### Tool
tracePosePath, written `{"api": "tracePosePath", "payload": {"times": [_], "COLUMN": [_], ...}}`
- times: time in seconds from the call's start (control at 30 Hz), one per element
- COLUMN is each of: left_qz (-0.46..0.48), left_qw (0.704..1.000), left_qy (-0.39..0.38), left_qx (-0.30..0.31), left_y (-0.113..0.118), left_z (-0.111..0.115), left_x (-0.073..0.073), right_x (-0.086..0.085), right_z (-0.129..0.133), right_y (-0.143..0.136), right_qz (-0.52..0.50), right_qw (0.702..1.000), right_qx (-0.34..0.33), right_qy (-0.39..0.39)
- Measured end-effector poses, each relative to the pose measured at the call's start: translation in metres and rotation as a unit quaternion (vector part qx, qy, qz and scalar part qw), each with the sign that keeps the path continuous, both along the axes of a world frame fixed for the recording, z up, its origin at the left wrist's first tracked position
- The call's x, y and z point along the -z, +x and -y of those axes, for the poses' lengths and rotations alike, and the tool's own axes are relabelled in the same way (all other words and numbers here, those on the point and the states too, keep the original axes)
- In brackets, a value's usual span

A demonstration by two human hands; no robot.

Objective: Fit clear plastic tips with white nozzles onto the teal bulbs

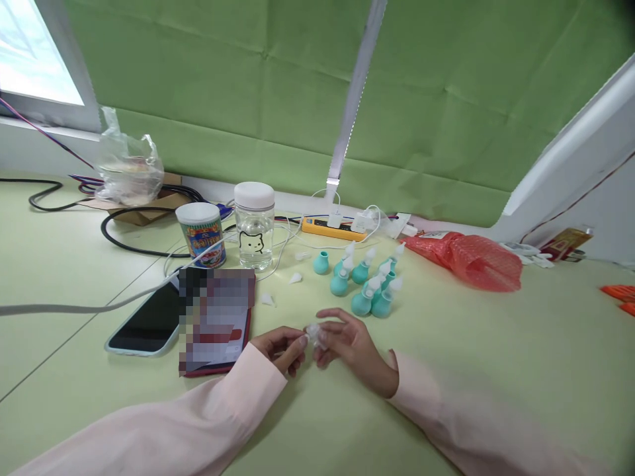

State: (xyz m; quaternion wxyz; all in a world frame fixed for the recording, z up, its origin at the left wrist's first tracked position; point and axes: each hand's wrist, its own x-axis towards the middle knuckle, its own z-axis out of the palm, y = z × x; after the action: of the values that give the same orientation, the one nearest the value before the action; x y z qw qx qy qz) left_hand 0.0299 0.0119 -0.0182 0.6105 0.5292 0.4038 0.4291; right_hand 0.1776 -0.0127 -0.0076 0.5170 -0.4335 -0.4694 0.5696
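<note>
Between both hands is a small translucent white piece [313,332]. My left hand [284,347] pinches its left side with thumb and fingertips. The thumb and fingers of my right hand [347,344] close on its right side. Beyond my right hand stand several teal bulbs with white tips, one of them a teal bulb [339,283] at the front left of the group. A teal bulb with an open top [321,263] has no tip on it. Loose translucent tips, among them a white cone [296,278] and a white cone [268,299], lie on the table left of the bulbs.
Two phones, a dark one [149,320] and a red-edged one [221,330], lie at the left. Behind them stand a printed can [202,235] and a clear jar [254,228]. A power strip [327,229] and red bubble wrap [466,259] are at the back.
</note>
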Motion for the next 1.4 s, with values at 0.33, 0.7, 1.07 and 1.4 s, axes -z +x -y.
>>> {"api": "tracePosePath", "payload": {"times": [0.33, 0.7, 1.07, 1.4], "left_qz": [-0.025, -0.011, -0.014, -0.006], "left_qw": [0.998, 0.999, 0.999, 1.0], "left_qy": [-0.032, -0.024, -0.014, -0.013], "left_qx": [0.047, 0.046, 0.046, 0.021], "left_y": [-0.004, -0.007, -0.006, -0.005], "left_z": [-0.002, -0.004, -0.005, -0.004], "left_x": [0.001, 0.0, -0.003, -0.005], "right_x": [0.001, 0.004, -0.001, 0.002], "right_z": [0.003, 0.007, 0.01, 0.011], "right_y": [-0.003, -0.009, -0.008, -0.01], "right_qz": [-0.07, -0.018, -0.005, -0.009], "right_qw": [0.99, 0.999, 1.0, 1.0], "right_qx": [-0.076, 0.004, -0.018, -0.011], "right_qy": [-0.099, -0.026, -0.018, 0.003]}}
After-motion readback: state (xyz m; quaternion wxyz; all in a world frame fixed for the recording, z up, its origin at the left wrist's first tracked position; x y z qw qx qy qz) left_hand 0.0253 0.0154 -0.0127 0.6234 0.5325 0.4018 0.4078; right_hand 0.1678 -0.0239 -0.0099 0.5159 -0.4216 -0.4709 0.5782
